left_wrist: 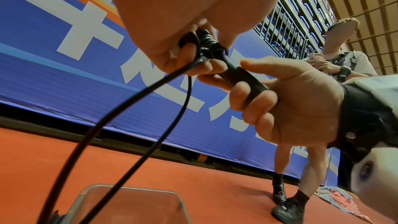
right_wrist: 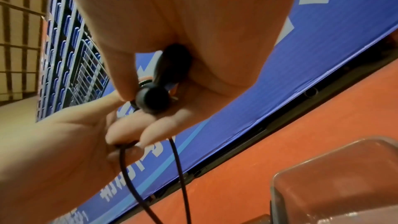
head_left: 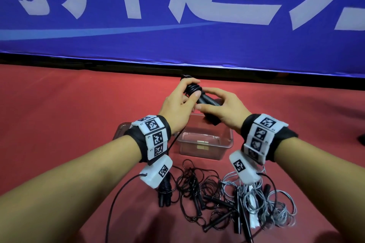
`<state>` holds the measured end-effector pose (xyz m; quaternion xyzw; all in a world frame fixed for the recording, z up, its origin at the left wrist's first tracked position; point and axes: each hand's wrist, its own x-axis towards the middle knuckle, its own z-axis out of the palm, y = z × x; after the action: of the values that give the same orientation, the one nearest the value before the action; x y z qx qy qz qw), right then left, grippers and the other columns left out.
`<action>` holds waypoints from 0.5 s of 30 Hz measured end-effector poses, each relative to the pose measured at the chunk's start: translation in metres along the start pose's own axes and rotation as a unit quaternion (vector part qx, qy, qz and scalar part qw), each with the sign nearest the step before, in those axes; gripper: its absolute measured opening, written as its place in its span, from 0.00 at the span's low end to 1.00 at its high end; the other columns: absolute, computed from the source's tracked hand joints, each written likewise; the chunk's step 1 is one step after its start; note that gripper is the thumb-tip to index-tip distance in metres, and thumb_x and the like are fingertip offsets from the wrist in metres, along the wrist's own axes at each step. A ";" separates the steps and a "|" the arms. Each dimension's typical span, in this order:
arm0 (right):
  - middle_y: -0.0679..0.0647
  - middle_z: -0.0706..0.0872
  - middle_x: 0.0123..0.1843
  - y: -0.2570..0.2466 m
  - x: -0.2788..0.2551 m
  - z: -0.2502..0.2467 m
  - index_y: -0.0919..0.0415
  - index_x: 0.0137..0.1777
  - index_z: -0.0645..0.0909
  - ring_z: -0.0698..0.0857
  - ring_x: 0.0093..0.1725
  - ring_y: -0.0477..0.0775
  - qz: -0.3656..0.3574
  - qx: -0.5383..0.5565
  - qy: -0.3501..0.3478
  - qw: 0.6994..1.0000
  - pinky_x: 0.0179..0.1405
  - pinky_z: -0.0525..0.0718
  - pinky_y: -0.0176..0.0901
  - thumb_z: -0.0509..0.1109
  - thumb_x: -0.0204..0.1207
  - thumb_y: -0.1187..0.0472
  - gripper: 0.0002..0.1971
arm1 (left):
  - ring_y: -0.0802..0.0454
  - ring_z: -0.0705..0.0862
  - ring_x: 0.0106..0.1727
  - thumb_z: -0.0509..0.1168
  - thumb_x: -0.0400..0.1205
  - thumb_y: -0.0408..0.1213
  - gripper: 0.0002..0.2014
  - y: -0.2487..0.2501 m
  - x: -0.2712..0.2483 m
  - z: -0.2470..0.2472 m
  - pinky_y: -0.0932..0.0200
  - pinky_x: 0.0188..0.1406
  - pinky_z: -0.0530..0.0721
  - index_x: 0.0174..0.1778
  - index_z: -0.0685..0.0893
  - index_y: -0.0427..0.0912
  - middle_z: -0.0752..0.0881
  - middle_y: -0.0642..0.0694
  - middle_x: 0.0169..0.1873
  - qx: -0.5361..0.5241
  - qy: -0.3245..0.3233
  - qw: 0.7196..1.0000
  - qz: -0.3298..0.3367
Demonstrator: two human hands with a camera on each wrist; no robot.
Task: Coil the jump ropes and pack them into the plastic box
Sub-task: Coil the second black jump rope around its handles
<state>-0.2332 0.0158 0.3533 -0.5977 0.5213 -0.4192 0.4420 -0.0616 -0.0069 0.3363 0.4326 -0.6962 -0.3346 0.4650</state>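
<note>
Both hands are raised over the clear plastic box (head_left: 223, 147). My right hand (head_left: 227, 108) grips the two black handles (head_left: 205, 101) of one jump rope, fingers curled round them (left_wrist: 247, 83). My left hand (head_left: 177, 100) holds the black rope coil (head_left: 192, 89) wound round the handles' upper part, and pinches the cord. A loose length of rope (left_wrist: 129, 117) hangs from the left hand down past the box (left_wrist: 129, 207). The handles' butt ends (right_wrist: 152, 100) show in the right wrist view, under the right palm.
A tangle of black jump ropes (head_left: 197, 193) and grey jump ropes (head_left: 272, 203) lies on the red floor in front of the box. A clear lid (head_left: 122, 128) lies left of the box. A blue banner (head_left: 177, 25) runs behind. Another person (left_wrist: 336, 57) stands at the right.
</note>
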 end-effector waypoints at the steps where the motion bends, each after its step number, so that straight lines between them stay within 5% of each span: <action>1: 0.61 0.91 0.46 -0.001 -0.003 -0.001 0.47 0.68 0.82 0.90 0.35 0.60 0.044 0.065 -0.051 0.996 0.45 0.91 0.53 0.79 0.76 0.59 0.21 | 0.57 0.83 0.32 0.63 0.88 0.47 0.13 0.000 0.000 -0.001 0.51 0.41 0.82 0.68 0.78 0.65 0.86 0.49 0.29 -0.005 -0.008 1.000 0.003; 4: 0.61 0.89 0.41 0.000 -0.007 -0.003 0.49 0.67 0.82 0.87 0.30 0.56 0.073 0.103 -0.116 0.985 0.34 0.87 0.44 0.72 0.82 0.61 0.15 | 0.57 0.84 0.33 0.62 0.89 0.47 0.14 -0.003 0.001 -0.005 0.52 0.45 0.83 0.70 0.77 0.66 0.86 0.50 0.30 -0.017 -0.033 0.999 0.002; 8: 0.58 0.86 0.37 0.002 -0.005 0.000 0.51 0.70 0.80 0.83 0.25 0.52 0.019 0.047 -0.069 0.996 0.29 0.83 0.41 0.72 0.82 0.63 0.18 | 0.50 0.84 0.31 0.65 0.88 0.47 0.19 -0.004 0.004 -0.011 0.51 0.42 0.83 0.73 0.73 0.71 0.89 0.51 0.31 -0.011 -0.067 0.998 -0.017; 12: 0.54 0.84 0.40 0.007 -0.001 0.002 0.54 0.74 0.77 0.84 0.29 0.48 -0.040 0.000 -0.033 0.999 0.26 0.86 0.41 0.71 0.82 0.67 0.22 | 0.59 0.80 0.24 0.69 0.86 0.43 0.30 -0.001 0.003 -0.015 0.56 0.36 0.82 0.78 0.66 0.75 0.94 0.49 0.46 0.029 -0.089 0.995 -0.029; 15: 0.51 0.87 0.43 0.011 0.002 0.003 0.52 0.74 0.77 0.87 0.33 0.52 -0.059 -0.055 -0.012 0.997 0.28 0.88 0.46 0.73 0.81 0.66 0.23 | 0.60 0.81 0.39 0.70 0.85 0.47 0.35 -0.001 0.004 -0.014 0.51 0.53 0.72 0.81 0.59 0.78 0.93 0.58 0.49 0.170 -0.071 0.982 -0.037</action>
<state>-0.2326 0.0129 0.3415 -0.6560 0.5019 -0.4078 0.3892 -0.0490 -0.0122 0.3417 0.5061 -0.7576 -0.2581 0.3214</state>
